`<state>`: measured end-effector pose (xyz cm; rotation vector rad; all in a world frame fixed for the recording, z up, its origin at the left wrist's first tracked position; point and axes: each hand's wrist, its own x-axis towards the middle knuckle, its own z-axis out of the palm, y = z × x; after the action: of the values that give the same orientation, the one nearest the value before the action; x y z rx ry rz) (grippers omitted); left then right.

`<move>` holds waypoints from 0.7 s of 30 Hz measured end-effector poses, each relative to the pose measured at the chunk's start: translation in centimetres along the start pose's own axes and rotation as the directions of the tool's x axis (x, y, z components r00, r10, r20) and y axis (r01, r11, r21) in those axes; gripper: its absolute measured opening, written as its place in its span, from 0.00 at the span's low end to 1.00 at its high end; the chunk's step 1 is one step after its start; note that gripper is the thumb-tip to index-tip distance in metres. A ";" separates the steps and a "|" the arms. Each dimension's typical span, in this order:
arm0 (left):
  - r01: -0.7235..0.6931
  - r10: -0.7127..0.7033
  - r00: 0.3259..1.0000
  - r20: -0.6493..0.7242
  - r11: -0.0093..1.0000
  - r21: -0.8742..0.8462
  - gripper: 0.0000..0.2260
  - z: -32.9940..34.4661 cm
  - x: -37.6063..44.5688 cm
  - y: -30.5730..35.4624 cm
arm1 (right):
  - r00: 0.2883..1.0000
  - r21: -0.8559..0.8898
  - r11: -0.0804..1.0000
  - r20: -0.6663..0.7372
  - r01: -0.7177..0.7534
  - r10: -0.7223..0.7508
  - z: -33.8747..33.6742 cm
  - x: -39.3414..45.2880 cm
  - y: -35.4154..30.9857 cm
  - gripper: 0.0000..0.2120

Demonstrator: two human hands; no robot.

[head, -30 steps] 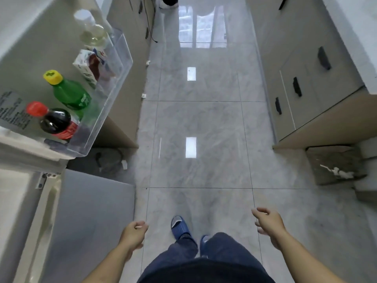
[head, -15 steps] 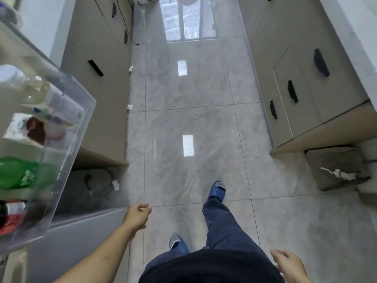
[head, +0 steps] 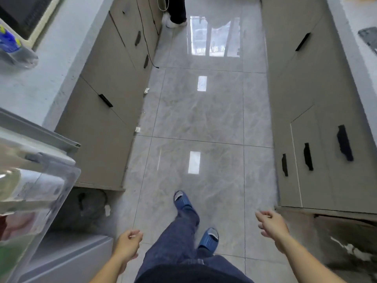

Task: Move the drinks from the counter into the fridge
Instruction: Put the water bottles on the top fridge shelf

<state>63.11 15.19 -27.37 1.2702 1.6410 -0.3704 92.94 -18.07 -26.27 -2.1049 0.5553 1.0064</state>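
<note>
— What is held in the hands?

— Nothing. The left hand is seen with fingers loosely curled and empty; the right hand is spread loosely, fingers relaxed.

— Where are the drinks placed?

— Well to the left of the left fingers, inside the clear fridge door shelf, blurred: a pale bottle and something green can be made out. Far ahead of those fingers, a blue-labelled bottle is seen on the grey counter.

— And between the hands?

— Blue slippers on the tiled floor.
</note>
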 end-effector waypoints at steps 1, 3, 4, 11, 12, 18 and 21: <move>0.032 -0.032 0.999 -0.003 0.999 -0.018 0.06 0.1 0.4 0.6 | 1.000 -0.013 1.000 0.020 0.011 -0.011 0.3 0.9 -2.3 0.12; 0.083 -0.084 0.996 -0.003 0.996 -0.043 0.05 0.3 1.4 2.0 | 0.998 -0.034 0.999 0.053 0.027 -0.025 1.0 2.4 -6.7 0.12; 0.103 -0.103 0.995 -0.004 0.993 -0.059 0.05 0.4 2.1 2.9 | 0.998 -0.041 0.998 0.061 0.037 -0.034 1.5 3.2 -8.9 0.12; 0.172 -0.172 0.985 0.014 0.969 -0.176 0.05 -0.3 7.1 14.5 | 0.990 -0.199 0.974 0.107 0.109 -0.089 4.2 6.2 -23.3 0.10; 0.145 -0.147 0.989 0.005 0.970 -0.196 0.05 -0.5 7.8 16.6 | 0.987 -0.228 0.965 0.120 0.131 -0.105 4.7 6.9 -24.9 0.10; 0.027 -0.038 0.999 -0.023 0.933 -0.358 0.05 -1.4 10.8 27.7 | 0.979 -0.384 0.905 0.161 0.183 -0.129 5.6 10.6 -34.2 0.09; 0.028 -0.055 0.997 -0.045 0.892 -0.452 0.04 -1.4 10.9 30.8 | 0.975 -0.468 0.860 0.175 0.205 -0.138 5.5 12.5 -37.9 0.07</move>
<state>89.25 34.76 -26.14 0.8995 1.6800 0.0296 121.92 9.70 -22.45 -2.4384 0.0346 1.2702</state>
